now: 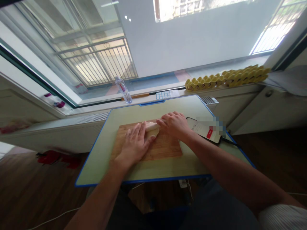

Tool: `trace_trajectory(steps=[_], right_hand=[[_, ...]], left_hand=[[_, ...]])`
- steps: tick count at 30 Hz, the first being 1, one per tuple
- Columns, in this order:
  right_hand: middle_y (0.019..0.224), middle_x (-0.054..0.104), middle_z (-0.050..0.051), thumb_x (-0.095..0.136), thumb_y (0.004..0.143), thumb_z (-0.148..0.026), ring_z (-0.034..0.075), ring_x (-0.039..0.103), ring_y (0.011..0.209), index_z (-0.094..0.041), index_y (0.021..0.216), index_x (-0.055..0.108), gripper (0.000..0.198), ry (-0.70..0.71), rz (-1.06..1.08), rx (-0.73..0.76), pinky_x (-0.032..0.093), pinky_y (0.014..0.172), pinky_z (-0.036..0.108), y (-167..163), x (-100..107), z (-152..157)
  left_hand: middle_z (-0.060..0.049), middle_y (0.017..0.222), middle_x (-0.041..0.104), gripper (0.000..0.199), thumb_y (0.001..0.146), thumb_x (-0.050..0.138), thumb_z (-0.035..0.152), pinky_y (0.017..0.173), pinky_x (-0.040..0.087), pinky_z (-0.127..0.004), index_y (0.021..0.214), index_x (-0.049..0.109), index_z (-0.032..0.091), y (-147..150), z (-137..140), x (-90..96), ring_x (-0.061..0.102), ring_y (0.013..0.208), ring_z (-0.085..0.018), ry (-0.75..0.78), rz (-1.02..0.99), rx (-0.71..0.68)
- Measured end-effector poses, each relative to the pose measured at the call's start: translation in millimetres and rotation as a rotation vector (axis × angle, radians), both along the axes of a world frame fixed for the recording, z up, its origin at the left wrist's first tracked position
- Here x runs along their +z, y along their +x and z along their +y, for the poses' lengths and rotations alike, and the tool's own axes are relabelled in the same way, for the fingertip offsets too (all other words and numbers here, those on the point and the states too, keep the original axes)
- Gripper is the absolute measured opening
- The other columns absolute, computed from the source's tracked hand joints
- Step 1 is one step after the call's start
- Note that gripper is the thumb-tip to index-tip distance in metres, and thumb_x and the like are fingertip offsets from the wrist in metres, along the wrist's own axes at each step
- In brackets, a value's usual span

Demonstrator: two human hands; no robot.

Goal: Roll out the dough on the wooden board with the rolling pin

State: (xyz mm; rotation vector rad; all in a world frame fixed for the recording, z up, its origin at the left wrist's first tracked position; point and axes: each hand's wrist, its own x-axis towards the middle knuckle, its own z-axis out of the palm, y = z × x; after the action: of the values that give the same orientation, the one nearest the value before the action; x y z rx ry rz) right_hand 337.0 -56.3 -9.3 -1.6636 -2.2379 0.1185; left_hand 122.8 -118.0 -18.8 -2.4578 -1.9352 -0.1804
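Note:
A small rolling pin [153,126], pale and slim, lies across a flattened piece of dough [154,133] on a wooden cutting board [165,148]. My right hand [173,124] is closed around the pin's right end. At the other end, my left hand [136,140] lies flat, its fingers stretched out over the left side of the pin and dough. Its thumb is apart from the fingers and rests at the near edge of the dough. Both palms hide part of what is beneath them.
The board rests on a blue-edged folding table [100,166]. A phone [203,130] with a cable lies to the right of my right hand. On the sill stand a plastic bottle [123,90] and a yellow scalloped strip [226,78]. A radiator [88,118] is behind the table.

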Motion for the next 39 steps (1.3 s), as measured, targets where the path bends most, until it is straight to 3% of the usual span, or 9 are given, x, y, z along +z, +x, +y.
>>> trace_trajectory(steps=[4,7,11,18,21,27,33,39], right_hand=[[0.117,0.077,0.008,0.042,0.106,-0.063,0.028,0.061,0.112,-0.026,0.11,0.077,0.051,-0.001,0.003,-0.004,0.04,0.097,0.039,0,0,1],[0.116,0.077,0.007,0.042,0.107,-0.061,0.027,0.061,0.112,-0.026,0.108,0.078,0.05,0.001,0.004,-0.001,0.04,0.096,0.038,0,0,1],[0.117,0.077,0.006,0.044,0.107,-0.06,0.026,0.061,0.112,-0.027,0.112,0.078,0.047,0.02,0.019,0.011,0.041,0.096,0.038,1,-2,1],[0.118,0.077,0.006,0.052,0.104,-0.06,0.027,0.061,0.115,-0.027,0.117,0.077,0.044,0.038,0.039,0.053,0.043,0.099,0.037,3,-3,4],[0.117,0.077,0.007,0.057,0.102,-0.059,0.027,0.061,0.114,-0.026,0.118,0.077,0.041,0.038,0.029,0.062,0.044,0.1,0.038,4,-5,5],[0.118,0.077,0.007,0.063,0.099,-0.057,0.027,0.063,0.113,-0.026,0.121,0.076,0.04,0.056,0.035,0.104,0.045,0.103,0.039,2,-10,3],[0.114,0.08,0.006,0.058,0.102,-0.053,0.026,0.068,0.109,-0.027,0.115,0.08,0.036,0.073,0.077,0.153,0.05,0.1,0.039,1,-8,0],[0.111,0.081,0.004,0.063,0.099,-0.052,0.025,0.072,0.106,-0.03,0.1,0.084,0.03,0.116,0.16,0.187,0.054,0.1,0.042,5,-9,0]], left_hand=[[-0.018,0.173,0.03,0.089,0.102,0.03,0.074,0.131,0.018,-0.062,0.168,0.025,0.013,2,-45,-9.4,0.027,0.161,-0.033,0.069,0.018,-0.059],[-0.018,0.173,0.031,0.089,0.102,0.033,0.073,0.131,0.017,-0.064,0.168,0.026,0.015,2,-50,-11.7,0.028,0.161,-0.033,0.1,0.011,-0.06],[-0.014,0.171,0.036,0.079,0.105,0.027,0.069,0.131,0.016,-0.064,0.167,0.03,0.02,-5,-23,-2.8,0.031,0.16,-0.031,0.028,-0.018,-0.05],[-0.007,0.171,0.038,0.073,0.106,0.018,0.068,0.13,0.015,-0.065,0.165,0.037,0.028,-33,65,12.1,0.031,0.16,-0.03,-0.101,-0.015,-0.129],[-0.002,0.173,0.034,0.069,0.107,0.012,0.066,0.128,0.017,-0.067,0.162,0.041,0.036,-45,88,10.4,0.028,0.161,-0.029,-0.187,-0.088,-0.135],[-0.002,0.171,0.039,0.064,0.109,0.015,0.062,0.129,0.012,-0.065,0.16,0.045,0.037,-64,84,11.0,0.031,0.16,-0.027,-0.284,-0.207,-0.218],[0.001,0.157,0.059,0.045,0.108,0.038,0.053,0.129,0.013,-0.066,0.136,0.071,0.04,-64,77,17.7,0.045,0.15,-0.028,-0.203,-0.325,-0.3],[-0.003,0.133,0.075,0.029,0.092,0.067,0.047,0.122,0.041,-0.041,0.107,0.086,0.031,-66,77,15.3,0.061,0.134,-0.026,-0.197,-0.635,-0.414]])
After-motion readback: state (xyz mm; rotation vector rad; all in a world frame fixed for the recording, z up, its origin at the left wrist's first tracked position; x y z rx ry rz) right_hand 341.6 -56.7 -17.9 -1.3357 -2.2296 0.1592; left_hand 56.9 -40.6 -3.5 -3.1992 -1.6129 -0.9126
